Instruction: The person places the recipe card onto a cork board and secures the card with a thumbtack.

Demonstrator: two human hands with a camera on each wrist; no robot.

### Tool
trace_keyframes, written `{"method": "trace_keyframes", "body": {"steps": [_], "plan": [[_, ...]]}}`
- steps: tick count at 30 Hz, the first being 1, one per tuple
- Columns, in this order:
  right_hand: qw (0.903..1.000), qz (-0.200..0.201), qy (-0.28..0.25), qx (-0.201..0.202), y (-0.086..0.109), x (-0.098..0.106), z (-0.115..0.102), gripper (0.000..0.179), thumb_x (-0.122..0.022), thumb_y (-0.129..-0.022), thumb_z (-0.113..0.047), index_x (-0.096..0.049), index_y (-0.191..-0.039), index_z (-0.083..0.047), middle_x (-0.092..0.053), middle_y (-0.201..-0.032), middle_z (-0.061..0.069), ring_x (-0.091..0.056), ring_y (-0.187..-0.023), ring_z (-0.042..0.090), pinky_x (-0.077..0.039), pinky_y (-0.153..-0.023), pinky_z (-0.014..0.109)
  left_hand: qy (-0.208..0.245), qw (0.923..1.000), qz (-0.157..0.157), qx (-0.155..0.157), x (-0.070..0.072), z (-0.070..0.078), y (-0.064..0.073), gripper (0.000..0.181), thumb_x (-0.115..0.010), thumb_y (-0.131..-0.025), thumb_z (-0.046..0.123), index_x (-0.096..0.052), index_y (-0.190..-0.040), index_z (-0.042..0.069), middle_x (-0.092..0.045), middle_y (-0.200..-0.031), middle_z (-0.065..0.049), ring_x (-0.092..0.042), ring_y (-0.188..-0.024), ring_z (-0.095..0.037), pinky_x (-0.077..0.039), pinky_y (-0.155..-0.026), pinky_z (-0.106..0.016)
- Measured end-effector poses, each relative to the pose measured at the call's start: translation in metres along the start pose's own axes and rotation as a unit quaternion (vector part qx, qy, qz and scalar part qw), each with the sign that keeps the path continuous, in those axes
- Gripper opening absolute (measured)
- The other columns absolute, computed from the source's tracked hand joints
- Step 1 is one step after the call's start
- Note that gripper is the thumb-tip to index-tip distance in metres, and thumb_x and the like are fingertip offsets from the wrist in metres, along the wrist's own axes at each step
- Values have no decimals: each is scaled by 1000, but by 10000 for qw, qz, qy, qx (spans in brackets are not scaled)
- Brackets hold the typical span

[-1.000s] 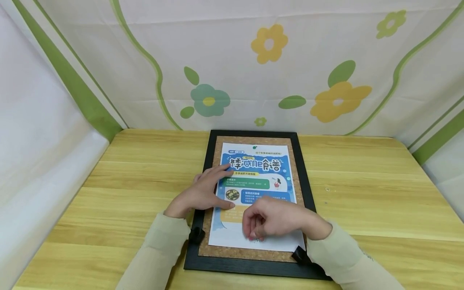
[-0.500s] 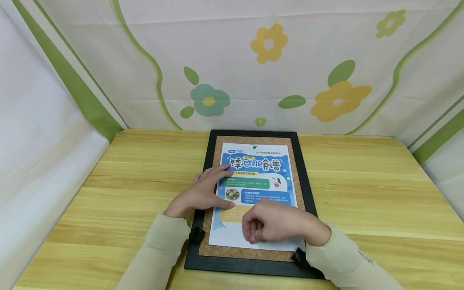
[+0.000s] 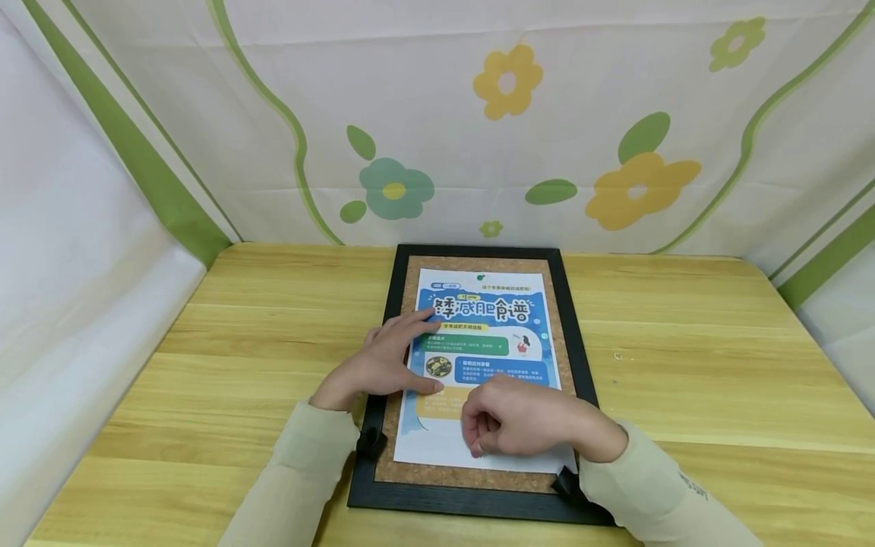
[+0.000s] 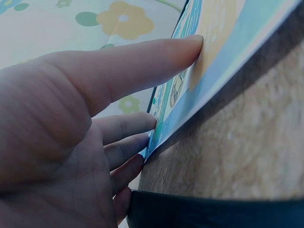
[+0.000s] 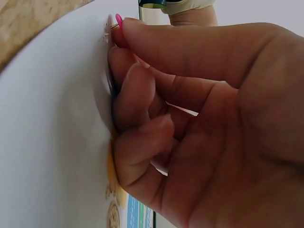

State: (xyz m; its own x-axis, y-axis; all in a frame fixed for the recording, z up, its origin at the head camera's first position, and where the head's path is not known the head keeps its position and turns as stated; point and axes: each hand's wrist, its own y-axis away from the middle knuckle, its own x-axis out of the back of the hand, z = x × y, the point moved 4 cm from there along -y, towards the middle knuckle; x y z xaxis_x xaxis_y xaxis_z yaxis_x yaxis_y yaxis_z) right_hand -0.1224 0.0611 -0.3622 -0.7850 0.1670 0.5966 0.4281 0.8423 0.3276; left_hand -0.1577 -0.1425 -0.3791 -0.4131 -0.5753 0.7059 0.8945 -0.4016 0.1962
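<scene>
A printed poster with Chinese lettering lies on a cork board in a black frame. My left hand rests on the poster's left side, fingers spread and thumb touching the paper. Near the poster's bottom edge, my right hand pinches a pink thumbtack between thumb and forefinger. In the right wrist view its metal pin points at the paper; whether the tip has gone in I cannot tell. The tack is hidden in the head view. A small green mark or tack shows at the poster's top.
Wooden tabletop surrounds the frame. Behind it hangs a flowered white curtain. A tiny ring-like speck lies to the right of the board. Black wrist camera mounts sit close over the frame's lower part.
My right hand has turned slightly, so its fingertips and the tack no longer show in the head view, and has shifted a little right. The left hand and poster have stayed still.
</scene>
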Motion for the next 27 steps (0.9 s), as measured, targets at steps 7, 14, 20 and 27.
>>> {"method": "trace_keyframes", "body": {"steps": [7, 14, 20, 27], "plan": [[9999, -59, 81, -96, -1, 0, 1, 23, -73, -100, -9, -74, -83, -24, -63, -74, -14, -52, -62, 2, -39, -61, 19, 14, 10000, -2, -15, 0, 0, 1, 93, -90, -86, 32, -45, -165, 13, -23, -181, -6, -16, -167, -42, -12, -126, -74], [9998, -163, -42, 94, 0, 1, 3, 24, -69, -102, -8, -75, -85, -24, -63, -76, -15, -51, -63, 2, -39, -62, 18, 20, 10000, 3, -29, 0, 1, 0, 93, -90, -86, 31, -45, -165, 12, -23, -181, -6, -16, -166, -42, -11, -125, -75], [9988, -164, -374, 272, 3, 8, 11, 17, -67, -104, -11, -76, -93, -22, -65, -81, -14, -52, -66, 1, -42, -63, 18, -7, 10000, -6, -20, 0, 1, 0, 93, -90, -86, 31, -44, -165, 13, -23, -181, -7, -16, -166, -43, -11, -125, -75], [9986, 59, -449, 260, 5, 16, 18, 11, -69, -105, -16, -76, -97, -19, -68, -85, -11, -54, -69, 3, -46, -65, 21, 1, 10000, -22, 19, 1, 2, 0, 94, -90, -86, 32, -44, -165, 12, -22, -181, -7, -16, -167, -43, -12, -125, -75]]}}
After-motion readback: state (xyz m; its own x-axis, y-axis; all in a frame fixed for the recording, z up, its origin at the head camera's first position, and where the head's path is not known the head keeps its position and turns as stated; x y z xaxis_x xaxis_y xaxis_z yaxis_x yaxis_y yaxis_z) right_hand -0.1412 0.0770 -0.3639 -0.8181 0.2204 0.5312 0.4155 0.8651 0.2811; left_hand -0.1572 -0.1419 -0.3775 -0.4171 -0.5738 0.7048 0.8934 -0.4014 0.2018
